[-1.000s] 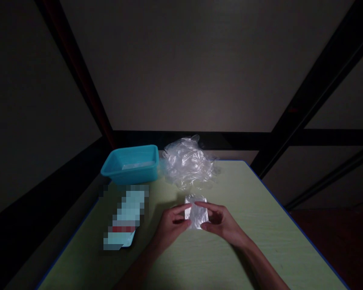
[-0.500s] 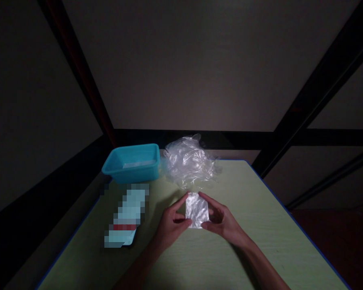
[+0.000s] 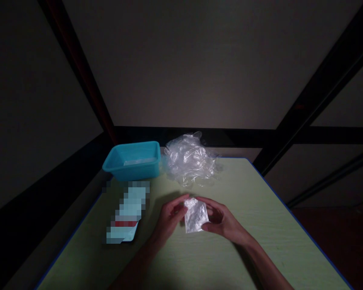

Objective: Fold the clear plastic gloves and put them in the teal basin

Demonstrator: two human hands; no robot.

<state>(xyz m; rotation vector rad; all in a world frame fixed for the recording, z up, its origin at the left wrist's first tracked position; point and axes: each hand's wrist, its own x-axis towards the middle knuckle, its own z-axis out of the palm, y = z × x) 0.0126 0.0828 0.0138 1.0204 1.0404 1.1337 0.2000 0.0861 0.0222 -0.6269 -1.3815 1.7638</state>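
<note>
Between my hands is a folded plastic glove (image 3: 196,217), a small, shiny, wrinkled square of thin clear film. My left hand (image 3: 170,217) pinches its upper left corner, with thumb and fingertips close together there. On the other side my right hand (image 3: 224,220) grips the square's right side, thumb at the lower right and index finger along the top edge. The square is slightly tilted, and its lower left corner is free of fingers. Behind it lies a loose heap of clear plastic gloves (image 3: 190,161), with finger-like lobes at its rim.
A blue plastic basket (image 3: 139,172) stands at the table's back left, with something pale inside. In front of it lies a light-blue flat object (image 3: 128,213), mostly pixelated, with a red band. The pale green table (image 3: 248,201) has a blue edge; a wall rises behind.
My left thumb has slid from the square's lower left edge up to its upper left corner. The square has tilted and shifted slightly toward me. My right hand keeps its grip.
</note>
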